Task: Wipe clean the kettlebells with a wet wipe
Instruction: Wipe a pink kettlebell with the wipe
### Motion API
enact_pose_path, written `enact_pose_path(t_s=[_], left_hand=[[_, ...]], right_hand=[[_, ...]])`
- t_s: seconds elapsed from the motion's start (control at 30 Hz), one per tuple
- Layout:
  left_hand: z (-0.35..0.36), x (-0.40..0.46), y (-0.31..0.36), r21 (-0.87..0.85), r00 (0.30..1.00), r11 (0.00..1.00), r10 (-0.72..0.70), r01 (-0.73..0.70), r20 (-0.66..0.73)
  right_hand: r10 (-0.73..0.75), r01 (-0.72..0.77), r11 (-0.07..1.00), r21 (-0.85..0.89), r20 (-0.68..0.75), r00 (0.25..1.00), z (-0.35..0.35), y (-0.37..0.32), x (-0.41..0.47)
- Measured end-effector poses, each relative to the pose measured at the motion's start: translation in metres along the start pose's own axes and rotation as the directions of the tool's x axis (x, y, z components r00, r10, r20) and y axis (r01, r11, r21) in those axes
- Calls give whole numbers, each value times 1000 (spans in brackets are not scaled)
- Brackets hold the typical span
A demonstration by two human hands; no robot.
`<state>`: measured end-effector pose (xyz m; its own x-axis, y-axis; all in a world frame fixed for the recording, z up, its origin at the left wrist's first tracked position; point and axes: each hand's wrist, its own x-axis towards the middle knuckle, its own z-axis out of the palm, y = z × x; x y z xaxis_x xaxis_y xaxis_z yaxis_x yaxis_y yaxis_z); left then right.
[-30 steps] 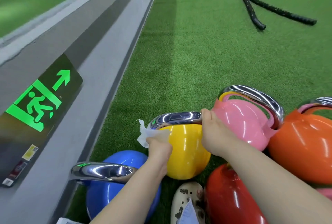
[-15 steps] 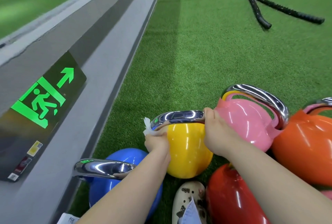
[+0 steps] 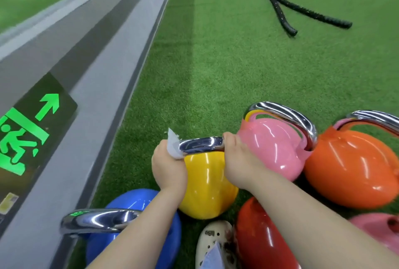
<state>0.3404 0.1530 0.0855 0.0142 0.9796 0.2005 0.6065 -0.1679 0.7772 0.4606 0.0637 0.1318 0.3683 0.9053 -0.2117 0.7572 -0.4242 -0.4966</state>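
The yellow kettlebell point(image 3: 207, 184) stands on the green turf point(image 3: 237, 63), and everything else is placed from it. The left hand point(image 3: 168, 167) is curled round the left end of its chrome handle point(image 3: 200, 144), with the white wet wipe point(image 3: 173, 145) pinched between palm and metal; a corner of the wipe sticks up above the hand. The right hand point(image 3: 239, 161) grips the right end of the same handle, fingers wrapped over it. Just right of the yellow kettlebell, touching the right hand, sits a pink kettlebell point(image 3: 274, 150), and beyond that an orange kettlebell point(image 3: 354, 167) presses against the pink one. Nearer the person and to the left is a blue kettlebell point(image 3: 138, 202), partly under the left forearm; nearer and to the right is a red kettlebell point(image 3: 259, 238). A white shoe point(image 3: 212, 240) shows between those two. Well beyond the yellow kettlebell, two black battle ropes point(image 3: 287, 12) lie crossed on the turf. Left of it runs a grey ledge point(image 3: 97, 87) bearing a green exit sign point(image 3: 23, 135).
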Motion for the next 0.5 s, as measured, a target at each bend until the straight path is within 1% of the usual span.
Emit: enact_pose_path(t_s=[0.03,0.07,0.1,0.13,0.17,0.2,0.27,0.3,0.37,0.43,0.5], left_hand=[[-5,4,4,169,987,974,143,-153,72],[-6,8,11,346,951,888,253,-302,180],[-6,11,21,474,896,764,328,-438,299],[-5,15,29,546,832,630,372,-552,412],[-2,16,40,560,766,524,396,-641,506],[3,16,50,547,700,439,407,-713,587],[13,15,64,499,592,320,408,-805,694],[15,16,69,478,552,277,395,-834,734],[19,17,78,429,476,206,361,-879,802],[23,17,84,392,425,166,308,-905,851],[29,17,90,364,386,129,256,-922,886]], right_hand=[[-3,3,1000,-9,7,1000,0,-1,0],[-4,4,1000,-18,10,1000,-1,-1,0],[-7,7,1000,-20,14,1000,-2,0,0],[-12,13,1000,-15,22,1000,-3,-1,1],[-15,16,1000,-12,35,999,-5,0,1],[-21,22,1000,-13,56,998,-7,2,1],[-23,26,999,-22,104,994,-15,9,-1],[-20,23,999,-23,124,992,-18,12,-2],[10,-8,1000,-17,108,994,-25,26,-7],[71,-70,997,-28,47,996,-31,43,-14],[146,-146,989,11,1,989,-40,60,-23]])
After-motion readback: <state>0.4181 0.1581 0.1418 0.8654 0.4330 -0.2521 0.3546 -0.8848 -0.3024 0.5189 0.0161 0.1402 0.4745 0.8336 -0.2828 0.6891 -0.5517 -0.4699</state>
